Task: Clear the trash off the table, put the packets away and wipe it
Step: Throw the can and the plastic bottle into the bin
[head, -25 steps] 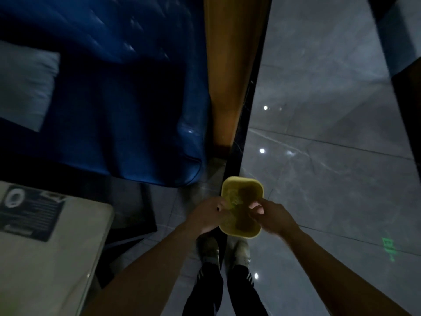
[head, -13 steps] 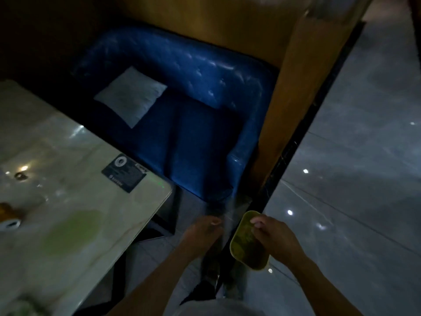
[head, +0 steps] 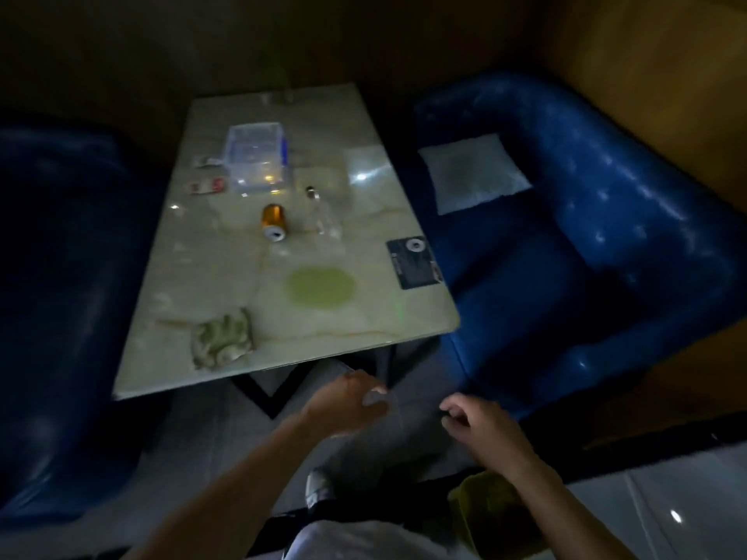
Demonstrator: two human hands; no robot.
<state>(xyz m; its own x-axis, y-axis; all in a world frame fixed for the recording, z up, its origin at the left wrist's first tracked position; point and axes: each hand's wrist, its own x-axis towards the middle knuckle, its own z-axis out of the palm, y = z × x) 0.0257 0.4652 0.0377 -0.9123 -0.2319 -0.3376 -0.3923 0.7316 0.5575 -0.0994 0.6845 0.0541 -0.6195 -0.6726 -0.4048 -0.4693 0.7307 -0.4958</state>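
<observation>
The pale marble table [head: 194, 369] carries an orange can [head: 275, 222] on its side, a clear bottle [head: 323, 215] lying beside it, two small packets [head: 208, 184] at the left, a clear plastic box [head: 258, 161] and a green spill [head: 319, 286]. A crumpled greenish cloth [head: 222, 339] lies near the front edge. My left hand [head: 347, 402] and my right hand [head: 473, 422] hover below the table's near edge, both holding nothing, fingers loosely curled. A yellow bin [head: 485, 515] stands on the floor under my right forearm.
Blue sofas flank the table on the left [head: 60, 317] and right [head: 606, 256]; a white cushion [head: 473, 173] lies on the right one. A black card [head: 414, 262] is stuck to the table's right edge. My shoe [head: 319, 489] is on the grey floor.
The view has swung from the floor up to the table. My right hand has let go of the yellow bin, which now sits low beside my legs. Both hands have risen toward the table.
</observation>
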